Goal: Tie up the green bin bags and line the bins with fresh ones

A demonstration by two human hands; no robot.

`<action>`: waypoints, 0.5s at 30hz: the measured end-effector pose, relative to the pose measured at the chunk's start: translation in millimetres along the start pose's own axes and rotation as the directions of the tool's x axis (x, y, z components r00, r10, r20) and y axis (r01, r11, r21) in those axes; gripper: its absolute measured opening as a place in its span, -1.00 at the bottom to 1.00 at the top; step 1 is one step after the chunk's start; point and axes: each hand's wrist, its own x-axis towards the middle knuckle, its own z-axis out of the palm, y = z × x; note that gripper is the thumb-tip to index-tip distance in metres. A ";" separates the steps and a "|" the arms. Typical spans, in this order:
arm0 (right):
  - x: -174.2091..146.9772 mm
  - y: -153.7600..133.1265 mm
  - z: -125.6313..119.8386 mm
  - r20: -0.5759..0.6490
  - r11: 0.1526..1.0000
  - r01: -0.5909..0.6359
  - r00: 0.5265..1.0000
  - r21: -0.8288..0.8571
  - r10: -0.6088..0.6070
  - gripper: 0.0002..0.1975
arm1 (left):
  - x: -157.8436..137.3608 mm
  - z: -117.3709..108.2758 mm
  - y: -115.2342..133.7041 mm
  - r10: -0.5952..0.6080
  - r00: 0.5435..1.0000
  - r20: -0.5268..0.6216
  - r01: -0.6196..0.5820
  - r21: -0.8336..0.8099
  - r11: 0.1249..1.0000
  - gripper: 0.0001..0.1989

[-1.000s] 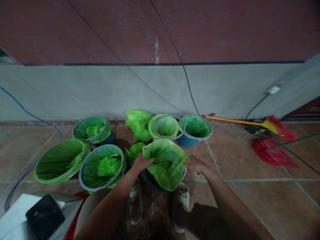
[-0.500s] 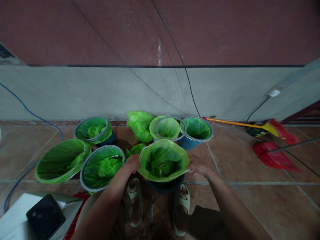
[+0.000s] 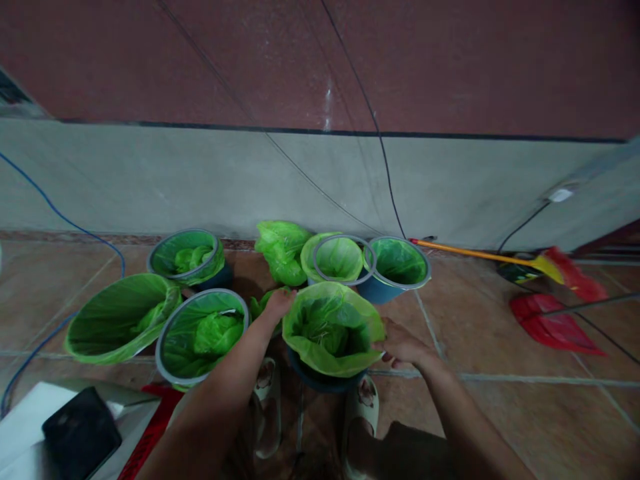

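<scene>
On the tiled floor (image 3: 480, 320), at the person's feet, a dark bin (image 3: 325, 383) stands with a green liner (image 3: 350, 360) spread wide at its mouth, the pale edge flaring out over the bin and more green film bunched inside. The right hand (image 3: 403, 343) pinches the liner's right edge, thumb against the film and the other fingers curled below. The left hand (image 3: 280, 305) is at the liner's upper left edge, fingertips up against it; whether they are closed on the film I cannot tell. Just behind the left wrist, a crumpled green piece (image 3: 259, 307) lies low on the floor. Beyond the hands, a loose grey ring (image 3: 374, 261) overlaps a lined bin (image 3: 307, 261) and the rim of a blue bin (image 3: 383, 292), both near the wall (image 3: 225, 180), and a puffed green bag (image 3: 283, 253) rests to their left. To the left of the person, three more green-lined containers sit close together: a grey-rimmed bin (image 3: 159, 343) in front, a rear bin (image 3: 220, 275) nearer the wall, and a wide green container (image 3: 107, 310) leaning outward, each with bunched green film inside. A pair of pale slippers (image 3: 270, 413) flanks the dark bin. Well to the right lie a broom (image 3: 475, 253) with an orange handle and a red dustpan (image 3: 550, 320). At lower left, a black phone-like object (image 3: 83, 433) lies on a pale surface (image 3: 135, 427), while a blue hose (image 3: 47, 200) curves behind the containers.
</scene>
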 end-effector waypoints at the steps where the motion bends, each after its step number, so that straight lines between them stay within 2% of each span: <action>1: -0.8 -0.6 -0.4 0.011 1.000 0.015 1.000 -0.020 -0.014 -0.42 | 2.3 2.2 -1.1 -0.007 1.000 -0.006 0.007 -0.030 1.000 -0.71; 3: -1.4 -0.7 -1.5 0.032 0.998 0.057 0.998 -0.036 -0.056 -0.44 | 5.9 5.4 -3.6 -0.034 0.999 -0.022 0.032 -0.079 0.996 -0.78; 9: 9.1 3.7 -6.1 0.044 0.981 0.192 0.980 0.029 -0.193 -0.49 | 14.5 2.2 -3.8 -0.064 0.994 -0.091 0.046 -0.190 0.981 -0.72; 12: 18.4 -0.1 -9.2 -0.086 0.964 0.266 0.960 -0.007 -0.266 -0.48 | 12.3 -5.2 5.8 -0.030 0.993 -0.116 0.003 -0.223 0.975 -0.72; 15: 19.4 -16.6 -10.5 -0.279 0.916 0.400 0.884 0.039 -0.374 -0.49 | -1.6 -15.2 23.8 0.063 0.988 -0.139 -0.104 -0.312 0.944 -0.74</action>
